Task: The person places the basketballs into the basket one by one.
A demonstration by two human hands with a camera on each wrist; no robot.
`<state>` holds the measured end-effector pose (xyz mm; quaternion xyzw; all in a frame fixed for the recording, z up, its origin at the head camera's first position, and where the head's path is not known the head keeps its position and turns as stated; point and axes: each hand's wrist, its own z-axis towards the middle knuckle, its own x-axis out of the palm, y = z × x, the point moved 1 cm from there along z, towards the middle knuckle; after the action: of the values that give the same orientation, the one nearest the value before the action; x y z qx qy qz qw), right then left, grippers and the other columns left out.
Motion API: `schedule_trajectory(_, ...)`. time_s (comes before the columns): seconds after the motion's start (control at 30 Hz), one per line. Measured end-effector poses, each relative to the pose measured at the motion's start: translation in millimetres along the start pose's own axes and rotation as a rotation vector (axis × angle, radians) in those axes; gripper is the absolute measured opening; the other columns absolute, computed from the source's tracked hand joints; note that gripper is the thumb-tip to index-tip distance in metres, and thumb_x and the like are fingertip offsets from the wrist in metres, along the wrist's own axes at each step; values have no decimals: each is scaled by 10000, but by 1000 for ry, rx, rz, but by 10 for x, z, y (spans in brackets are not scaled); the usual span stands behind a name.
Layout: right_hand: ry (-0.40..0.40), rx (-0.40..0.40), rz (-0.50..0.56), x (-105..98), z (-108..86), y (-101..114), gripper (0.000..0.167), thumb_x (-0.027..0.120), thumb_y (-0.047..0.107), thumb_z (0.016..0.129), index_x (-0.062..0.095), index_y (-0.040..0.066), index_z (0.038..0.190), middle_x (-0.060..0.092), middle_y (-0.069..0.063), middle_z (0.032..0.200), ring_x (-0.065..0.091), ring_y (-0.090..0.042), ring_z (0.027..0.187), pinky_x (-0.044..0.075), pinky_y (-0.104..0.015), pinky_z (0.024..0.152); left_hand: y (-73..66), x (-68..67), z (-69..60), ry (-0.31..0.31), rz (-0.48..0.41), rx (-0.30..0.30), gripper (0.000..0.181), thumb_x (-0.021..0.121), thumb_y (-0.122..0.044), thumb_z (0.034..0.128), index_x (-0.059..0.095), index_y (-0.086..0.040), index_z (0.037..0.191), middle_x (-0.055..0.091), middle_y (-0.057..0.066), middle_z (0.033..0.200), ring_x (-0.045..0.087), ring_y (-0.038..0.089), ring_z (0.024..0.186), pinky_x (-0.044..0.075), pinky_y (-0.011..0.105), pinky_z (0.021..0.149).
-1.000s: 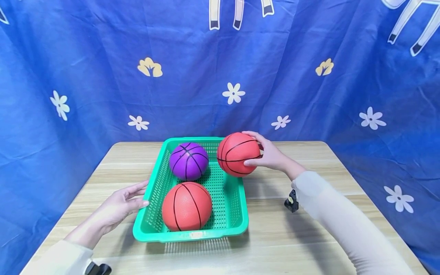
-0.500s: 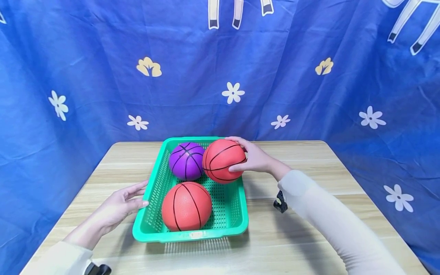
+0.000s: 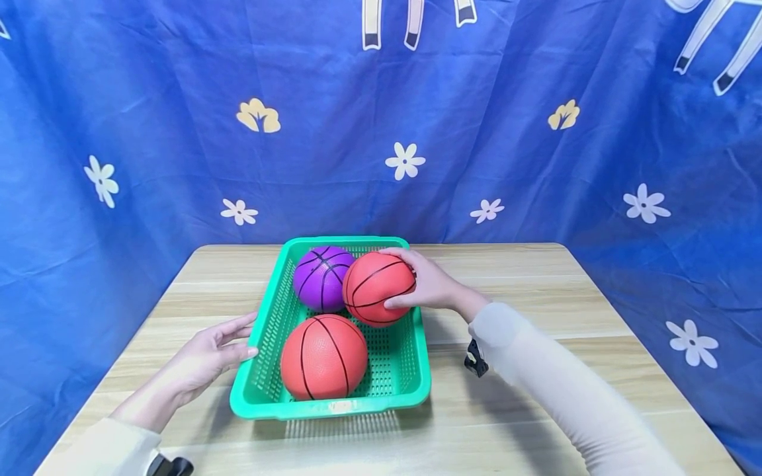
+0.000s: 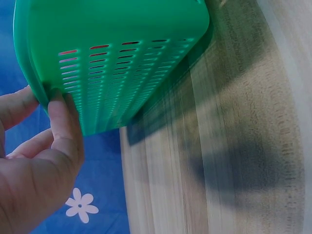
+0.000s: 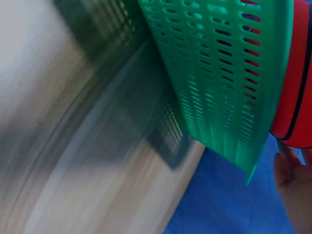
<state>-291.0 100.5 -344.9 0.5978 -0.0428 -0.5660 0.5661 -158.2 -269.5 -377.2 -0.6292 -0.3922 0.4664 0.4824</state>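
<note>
A green plastic basket (image 3: 419,357) with slotted walls stands on the table. Inside it sit a purple toy basketball (image 3: 321,281) at the back left and a red toy basketball (image 3: 324,358) at the front. My right hand (image 3: 433,283) grips a second red toy basketball (image 3: 378,291) from its right side, thumb in front and fingers behind. That ball is at the basket's back right, close against the purple one; its underside is hidden. On the left, my left hand (image 3: 208,354) holds the basket's rim; the left wrist view has its fingers (image 4: 62,126) at the rim and outer wall.
The light wood table (image 3: 506,410) extends on both sides of the basket. Behind it hangs a blue curtain (image 3: 333,132) with white flowers, close to the table's back edge. A dark wrist mount (image 3: 476,359) hangs below the right sleeve.
My right hand has carried the red basketball leftward and down, from over the basket's right rim to beside the purple ball. The left hand, basket and other balls have stayed in place.
</note>
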Motion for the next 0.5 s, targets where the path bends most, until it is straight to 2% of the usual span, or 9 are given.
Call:
schedule_trajectory(0.37, -11, 32, 21, 160, -29, -42, 849, 877, 266, 668, 434, 270, 1392, 501, -2, 1295, 517, -158, 1124, 489, -356, 896, 6, 5, -5, -9, 9, -8, 725, 618, -55, 910, 178, 105, 1464, 349, 330, 1368, 587, 64, 1004, 511, 261, 856)
schedule_trajectory(0.5, -31, 60, -72, 193, -62, -57, 867, 871, 335, 663, 412, 281, 1397, 524, 14, 1288, 471, -161, 1154, 410, -365, 942, 9, 0, -4, -7, 10, -1, 723, 620, -54, 909, 184, 104, 1464, 360, 326, 1363, 587, 60, 1005, 512, 256, 850)
